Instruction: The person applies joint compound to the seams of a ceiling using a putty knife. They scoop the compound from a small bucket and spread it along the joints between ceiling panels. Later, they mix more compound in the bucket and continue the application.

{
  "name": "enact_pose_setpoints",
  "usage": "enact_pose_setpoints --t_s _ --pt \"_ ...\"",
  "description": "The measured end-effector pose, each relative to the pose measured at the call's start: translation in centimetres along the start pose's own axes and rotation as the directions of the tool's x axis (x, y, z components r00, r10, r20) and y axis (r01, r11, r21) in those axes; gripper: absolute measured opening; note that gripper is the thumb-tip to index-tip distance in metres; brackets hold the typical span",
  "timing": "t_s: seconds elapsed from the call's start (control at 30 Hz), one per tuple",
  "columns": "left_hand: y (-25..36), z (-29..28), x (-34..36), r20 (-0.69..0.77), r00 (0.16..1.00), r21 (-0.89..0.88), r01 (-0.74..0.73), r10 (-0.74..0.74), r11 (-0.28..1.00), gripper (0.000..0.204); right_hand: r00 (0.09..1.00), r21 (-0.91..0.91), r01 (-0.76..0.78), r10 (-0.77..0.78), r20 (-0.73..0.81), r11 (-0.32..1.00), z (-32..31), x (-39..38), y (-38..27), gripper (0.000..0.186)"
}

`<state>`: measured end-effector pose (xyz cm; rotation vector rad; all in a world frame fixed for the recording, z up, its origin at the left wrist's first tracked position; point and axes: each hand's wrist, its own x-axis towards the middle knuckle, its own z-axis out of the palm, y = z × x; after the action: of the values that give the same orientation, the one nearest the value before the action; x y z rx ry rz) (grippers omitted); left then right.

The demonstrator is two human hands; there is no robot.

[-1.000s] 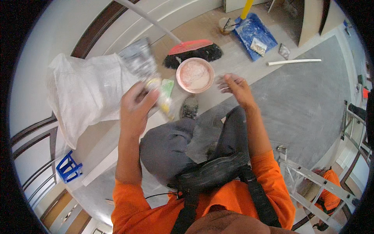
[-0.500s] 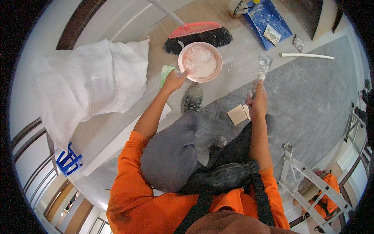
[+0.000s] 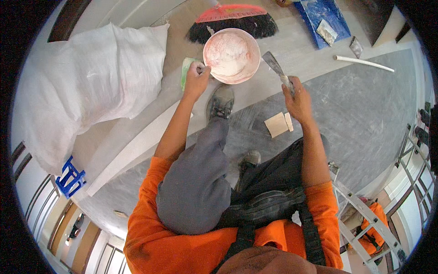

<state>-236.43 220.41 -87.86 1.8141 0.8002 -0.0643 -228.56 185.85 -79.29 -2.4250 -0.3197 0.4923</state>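
A round bucket (image 3: 231, 55) with whitish, pink-tinged powder or paste in it stands on the floor ahead of me. My left hand (image 3: 197, 81) is closed on the left near part of its rim. A light green flat piece (image 3: 186, 73) lies just left of that hand. In my right hand (image 3: 299, 99) I grip a putty knife (image 3: 275, 66) by its handle, the thin blade slanting up and left. The blade's tip is beside the bucket's right rim, a small gap apart from it.
Behind the bucket lies a red broom head (image 3: 232, 20) with black bristles. A large white sack (image 3: 100, 77) fills the left, near a blue stool (image 3: 70, 178). At right are a blue tray (image 3: 321, 20), a white tube (image 3: 364, 63), a cardboard piece (image 3: 275, 125) and a metal ladder (image 3: 365, 219).
My right hand has brought the putty knife left toward the bucket, turning its blade up-left. My left hand stays at the rim. The whole view has shifted slightly.
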Motion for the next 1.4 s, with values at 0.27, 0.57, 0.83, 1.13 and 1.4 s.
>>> enact_pose_setpoints --t_s 0.27,0.57,0.83,1.13,1.4 --pt "3.1 0.2 -1.9 0.024 0.949 0.003 -0.314 0.314 0.95 0.07 0.986 -0.293 0.163 -0.142 0.093 0.942 5.2 6.4 2.7 0.033" --pt "1.4 3.0 -2.8 0.197 0.972 -0.378 -0.046 0.129 0.925 0.062 0.995 -0.22 0.014 0.009 0.103 0.975 10.1 5.9 4.8 0.034" --pt "0.6 3.7 -3.2 0.189 0.982 -0.676 0.114 0.022 0.728 0.048 0.964 0.125 -0.159 0.127 0.232 0.979 16.0 1.8 4.5 0.039" --pt "-1.8 2.7 -3.8 0.137 0.976 -0.567 -0.063 0.17 0.822 0.057 0.996 -0.239 -0.069 0.081 0.039 0.969 10.6 4.3 2.2 0.032" --pt "-2.7 3.7 -4.2 0.128 0.982 -0.58 -0.037 0.136 0.814 0.059 0.959 -0.247 -0.103 0.162 0.231 0.963 15.2 1.7 5.6 0.04"
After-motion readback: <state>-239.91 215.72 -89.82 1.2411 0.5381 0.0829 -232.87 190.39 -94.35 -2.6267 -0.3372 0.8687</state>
